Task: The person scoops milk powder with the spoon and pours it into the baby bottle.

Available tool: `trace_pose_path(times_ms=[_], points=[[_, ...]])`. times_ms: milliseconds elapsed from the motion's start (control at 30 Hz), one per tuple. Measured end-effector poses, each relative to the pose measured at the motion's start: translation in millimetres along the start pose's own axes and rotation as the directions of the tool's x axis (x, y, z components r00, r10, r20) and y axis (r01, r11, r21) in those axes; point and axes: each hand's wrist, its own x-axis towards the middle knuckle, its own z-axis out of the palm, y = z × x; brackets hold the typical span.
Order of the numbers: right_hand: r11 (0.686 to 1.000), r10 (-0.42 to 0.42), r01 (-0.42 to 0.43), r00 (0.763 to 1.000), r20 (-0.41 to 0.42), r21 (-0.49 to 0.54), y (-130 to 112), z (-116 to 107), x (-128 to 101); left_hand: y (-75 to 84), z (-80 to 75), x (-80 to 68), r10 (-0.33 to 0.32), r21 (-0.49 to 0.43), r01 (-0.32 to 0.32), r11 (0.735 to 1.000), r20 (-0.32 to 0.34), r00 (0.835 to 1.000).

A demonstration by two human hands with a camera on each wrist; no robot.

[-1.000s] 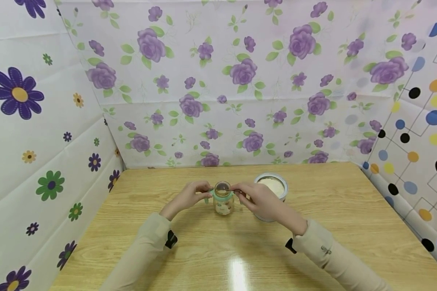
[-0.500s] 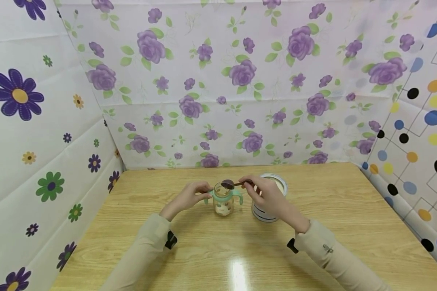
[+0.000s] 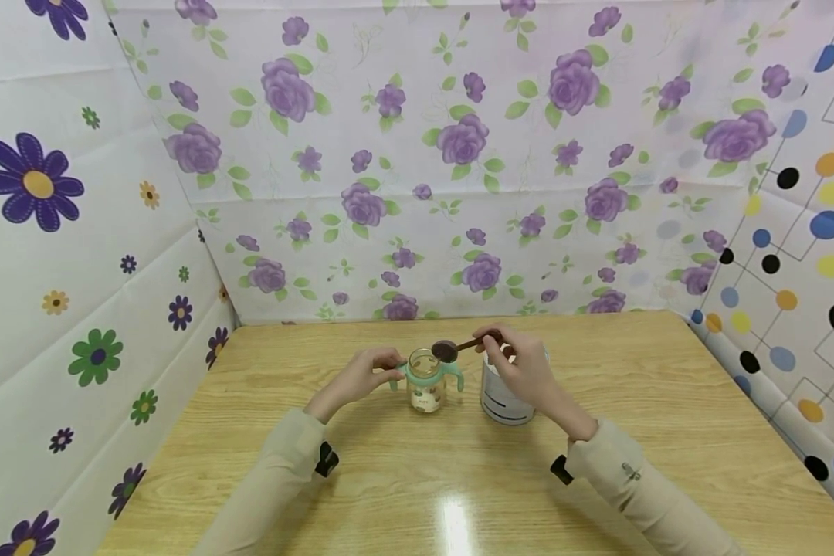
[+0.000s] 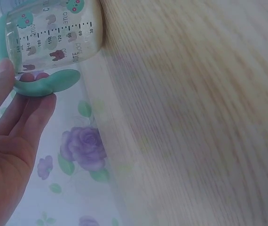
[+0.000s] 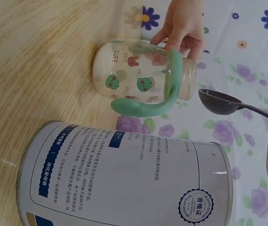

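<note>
A clear baby bottle [image 3: 426, 395] with a green two-handled collar and an open mouth stands upright on the table. My left hand [image 3: 364, 380] pinches its left handle [image 4: 44, 85] between thumb and fingers. In my right hand [image 3: 521, 369] is a dark brown spoon [image 3: 445, 350], gripped by its handle. The spoon's bowl hangs just above and right of the bottle's mouth, apart from it. Below and behind the right hand stands a white tin can [image 3: 506, 400]; the hand hides most of its open top. The right wrist view shows the spoon's bowl [image 5: 220, 102] beside the bottle's neck.
The wooden table [image 3: 389, 486] reaches back to a flower-printed cloth [image 3: 417, 193]. More printed cloths hang at the left and right sides. Printed text covers the can's label [image 5: 106, 174], close to the bottle's right handle [image 5: 143, 109].
My right hand has drawn the spoon up and to the right, out from the bottle's mouth and over toward the can. The left hand stays on the bottle's handle.
</note>
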Motion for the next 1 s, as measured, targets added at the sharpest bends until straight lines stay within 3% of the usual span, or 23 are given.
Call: trace_pose_path(times_ms=[167,500,1000], points=[[0.996,0.059,-0.056,0.997,-0.046,0.065,-0.8,-5.0,1.4,0.2,-1.3,0.5,-0.006,-0.002,0.006,1.0,0.001,1.0],[0.984,0.148,-0.135,0.983,-0.107,0.119,-25.3,-18.9,7.8,0.8,-1.0,-0.4,-0.007,-0.016,0.007,1.0,0.002,1.0],[0.955,0.265,-0.226,0.942,-0.208,0.194,-13.8,-27.9,4.0,2.4,-1.5,-0.4,-0.002,-0.017,0.002,1.0,0.004,1.0]])
